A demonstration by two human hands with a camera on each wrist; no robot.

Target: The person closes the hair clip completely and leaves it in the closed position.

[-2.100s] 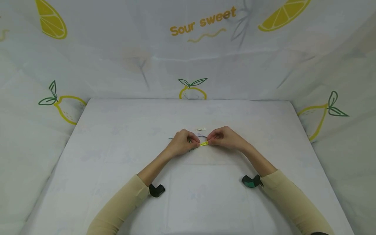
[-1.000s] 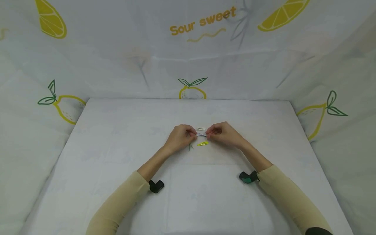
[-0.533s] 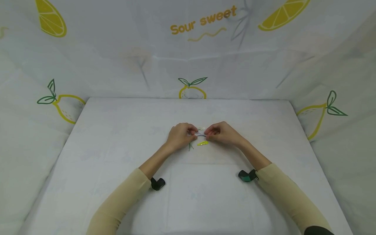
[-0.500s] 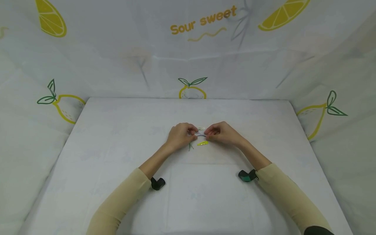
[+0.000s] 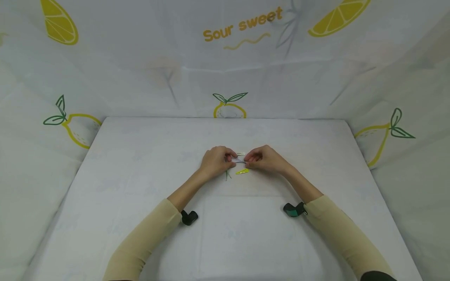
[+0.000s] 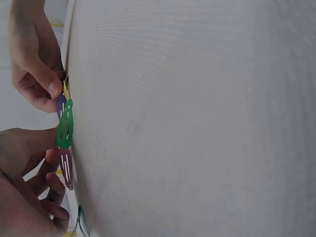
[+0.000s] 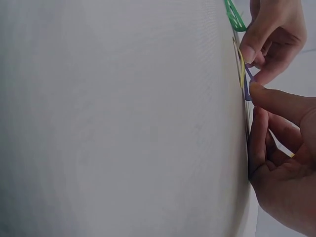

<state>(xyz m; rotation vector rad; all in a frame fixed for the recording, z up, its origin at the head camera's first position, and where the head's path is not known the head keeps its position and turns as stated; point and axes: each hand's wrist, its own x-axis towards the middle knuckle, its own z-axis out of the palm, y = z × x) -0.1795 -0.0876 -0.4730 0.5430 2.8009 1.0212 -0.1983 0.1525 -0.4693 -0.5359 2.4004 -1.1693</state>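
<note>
My left hand point(image 5: 217, 162) and right hand point(image 5: 266, 159) pinch opposite ends of a purple snap hair clip point(image 7: 248, 90), its two arms spread apart between the fingertips. Just in front of it a yellow snap hair clip point(image 5: 242, 171) lies on the table. A whitish hair clip point(image 5: 240, 153) lies behind. Beside the left thumb is a green hair clip point(image 6: 65, 129), also partly visible at the top of the right wrist view. Under the left hand a maroon hair clip point(image 6: 66, 169) shows in the left wrist view, hidden from the head view.
A thin teal forked piece point(image 6: 79, 221) lies farther out past the left fingers. White cloth covers the table point(image 5: 225, 234), and a lemon-printed curtain point(image 5: 140, 58) rises at the back and sides. Black wrist-worn devices point(image 5: 190, 217) jut inward below both sleeves.
Both hands have left the yellow clip lying on the table and moved slightly back to the purple clip. They now pinch it at both ends, with only slight shifts in the last half second.
</note>
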